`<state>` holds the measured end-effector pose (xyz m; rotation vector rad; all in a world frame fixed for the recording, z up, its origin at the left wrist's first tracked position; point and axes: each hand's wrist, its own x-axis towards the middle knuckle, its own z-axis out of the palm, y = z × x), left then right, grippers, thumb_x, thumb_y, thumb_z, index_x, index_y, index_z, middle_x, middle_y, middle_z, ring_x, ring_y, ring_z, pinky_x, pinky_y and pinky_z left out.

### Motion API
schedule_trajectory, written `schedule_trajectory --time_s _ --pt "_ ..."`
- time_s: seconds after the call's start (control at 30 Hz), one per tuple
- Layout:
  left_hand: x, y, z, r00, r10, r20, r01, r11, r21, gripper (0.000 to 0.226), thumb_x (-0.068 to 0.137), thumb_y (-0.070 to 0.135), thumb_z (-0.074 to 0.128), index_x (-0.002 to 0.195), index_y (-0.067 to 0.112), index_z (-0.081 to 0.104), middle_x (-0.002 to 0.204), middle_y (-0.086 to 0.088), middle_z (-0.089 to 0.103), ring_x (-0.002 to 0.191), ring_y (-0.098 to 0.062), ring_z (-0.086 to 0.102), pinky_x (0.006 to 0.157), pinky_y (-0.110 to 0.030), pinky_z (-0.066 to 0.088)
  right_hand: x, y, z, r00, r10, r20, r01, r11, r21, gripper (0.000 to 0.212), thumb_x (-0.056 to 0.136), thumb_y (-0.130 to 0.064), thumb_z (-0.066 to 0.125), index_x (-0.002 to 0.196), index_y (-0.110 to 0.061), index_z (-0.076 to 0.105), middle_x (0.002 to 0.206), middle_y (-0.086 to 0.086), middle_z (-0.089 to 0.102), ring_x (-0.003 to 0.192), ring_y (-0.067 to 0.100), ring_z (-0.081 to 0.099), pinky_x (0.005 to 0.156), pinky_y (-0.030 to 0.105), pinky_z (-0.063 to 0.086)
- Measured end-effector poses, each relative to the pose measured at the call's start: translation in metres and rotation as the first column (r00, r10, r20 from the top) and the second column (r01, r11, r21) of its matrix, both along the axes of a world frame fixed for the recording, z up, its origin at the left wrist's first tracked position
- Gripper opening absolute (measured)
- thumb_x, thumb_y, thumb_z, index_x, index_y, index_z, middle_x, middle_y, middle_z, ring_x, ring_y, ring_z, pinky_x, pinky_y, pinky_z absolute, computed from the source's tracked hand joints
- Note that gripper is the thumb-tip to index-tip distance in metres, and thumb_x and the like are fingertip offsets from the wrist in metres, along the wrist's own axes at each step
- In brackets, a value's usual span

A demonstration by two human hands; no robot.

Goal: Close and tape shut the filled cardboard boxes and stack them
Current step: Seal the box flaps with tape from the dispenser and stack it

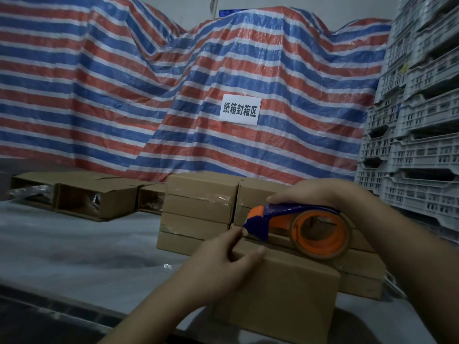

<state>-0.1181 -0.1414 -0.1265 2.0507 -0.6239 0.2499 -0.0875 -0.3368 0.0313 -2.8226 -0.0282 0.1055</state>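
A closed brown cardboard box (285, 294) lies in front of me on the grey table (74, 244). My left hand (223, 264) rests on its near left top edge, thumb on top, forefinger touching the nose of the tape dispenser. My right hand (315, 192) grips the blue and orange tape dispenser (303, 227) from above, its roll of clear tape standing on the box. Behind stands a stack of taped boxes (198, 209), with a second stack (360, 269) beside it at the right.
Three open-ended boxes (96, 199) lie in a row at the back left. A striped red, white and blue tarp (149, 95) with a white paper sign (239, 110) hangs behind. Stacked grey plastic crates (417, 135) fill the right side.
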Motion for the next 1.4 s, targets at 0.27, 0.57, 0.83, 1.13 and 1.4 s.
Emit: schedule_trajectory --time_s 0.27,0.57,0.83,1.13,1.4 --pt "0.001 0.005 0.007 0.982 0.059 0.179 -0.096 0.974 0.205 0.067 0.071 0.08 0.058 0.125 0.056 0.028 0.091 0.036 0.061 0.088 0.013 0.057 0.075 -0.017 0.053 0.007 -0.003 0.0 0.999 -0.037 -0.02 0.037 0.999 -0.016 0.044 0.095 -0.063 0.053 0.095 -0.021 0.064 0.057 -0.008 0.069 0.044 0.005 0.062 0.042 0.013 0.046" --pt "0.006 0.008 0.001 0.964 0.142 0.225 -0.209 0.928 0.309 0.081 0.074 0.083 0.049 0.142 0.043 0.034 0.117 0.008 0.063 0.108 -0.012 0.059 0.089 -0.034 0.053 -0.008 -0.066 0.01 0.983 -0.151 -0.108 0.153 0.988 0.008 0.08 0.069 -0.08 0.062 0.114 -0.014 0.07 0.081 0.007 0.071 0.066 0.02 0.064 0.068 0.028 0.051" --pt "0.008 0.004 0.034 0.96 0.09 0.265 -0.227 0.803 0.55 0.079 0.061 0.093 0.043 0.113 0.034 0.055 0.104 0.013 0.061 0.092 -0.007 0.057 0.083 -0.035 0.054 -0.004 -0.061 -0.002 0.978 -0.206 0.019 0.202 0.931 -0.305 0.068 0.078 -0.087 0.049 0.093 -0.025 0.071 0.085 -0.002 0.075 0.073 0.012 0.07 0.066 0.026 0.046" --pt "-0.003 -0.04 0.022 0.812 -0.081 0.578 -0.338 0.742 0.579 0.07 0.083 0.082 0.035 0.126 0.029 0.05 0.129 0.007 0.056 0.115 -0.013 0.052 0.092 -0.029 0.04 -0.004 -0.072 -0.007 0.983 -0.178 -0.043 0.163 0.958 -0.236 0.065 0.082 -0.085 0.047 0.094 -0.026 0.072 0.073 -0.008 0.075 0.066 0.008 0.069 0.06 0.022 0.046" --pt "0.006 -0.035 0.02 0.811 -0.077 0.58 -0.343 0.741 0.577 0.067 0.081 0.083 0.027 0.121 0.035 0.05 0.123 0.015 0.057 0.109 -0.01 0.054 0.074 -0.027 0.033 -0.025 -0.139 0.008 0.975 -0.222 0.007 0.22 0.959 -0.177 0.094 0.047 -0.1 0.052 0.097 -0.024 0.074 0.077 -0.004 0.078 0.069 0.012 0.074 0.072 0.026 0.053"
